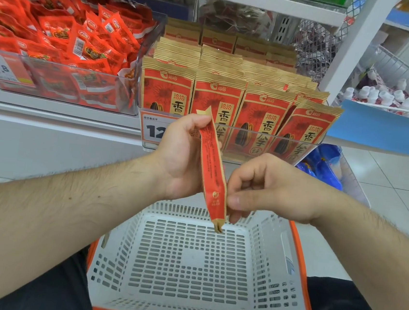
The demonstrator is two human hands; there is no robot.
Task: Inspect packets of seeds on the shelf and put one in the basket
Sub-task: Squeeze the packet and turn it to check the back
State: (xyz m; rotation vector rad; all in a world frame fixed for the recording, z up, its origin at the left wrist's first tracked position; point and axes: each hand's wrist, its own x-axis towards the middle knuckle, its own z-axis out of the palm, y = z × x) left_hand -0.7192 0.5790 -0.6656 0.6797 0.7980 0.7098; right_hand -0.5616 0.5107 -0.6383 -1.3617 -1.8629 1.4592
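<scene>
Shelf (59, 111): we see it run across the far side of the scene, its near lip level with our wrists; if we swing the packet outward we judge an elbow or knuckle could knock the displays
Basket (275, 240): white slotted plastic with orange rim, it sits near us, below both hands and holding nothing; its floor is full of slots, so we judge a thin packet dropped edge-on could catch in one or land standing against a wall
Seed tray (271, 136): a clear bin at far centre holds upright rows of red and tan seed packets, just beyond our hands; a careless reach back could tip the front row forward over the low clear wall
Red snack bin (128, 81): far left, heaped with loose red sachets, well apart from our hands; we see little risk there
Held packet (213, 171): the one we inspect, turned edge-on to us, tilted, its lower end over the far part of the basket; we judge it could slip if either grip eases while we turn it
Left hand (183, 157): its fingers curl around the packet's upper part, thumb near the top seal
Right hand (266, 184): thumb and fingers pinch the packet's lower right edge; a pinch on slick paper is what we trust least
Price tag (152, 128): partly hidden behind the left hand
</scene>
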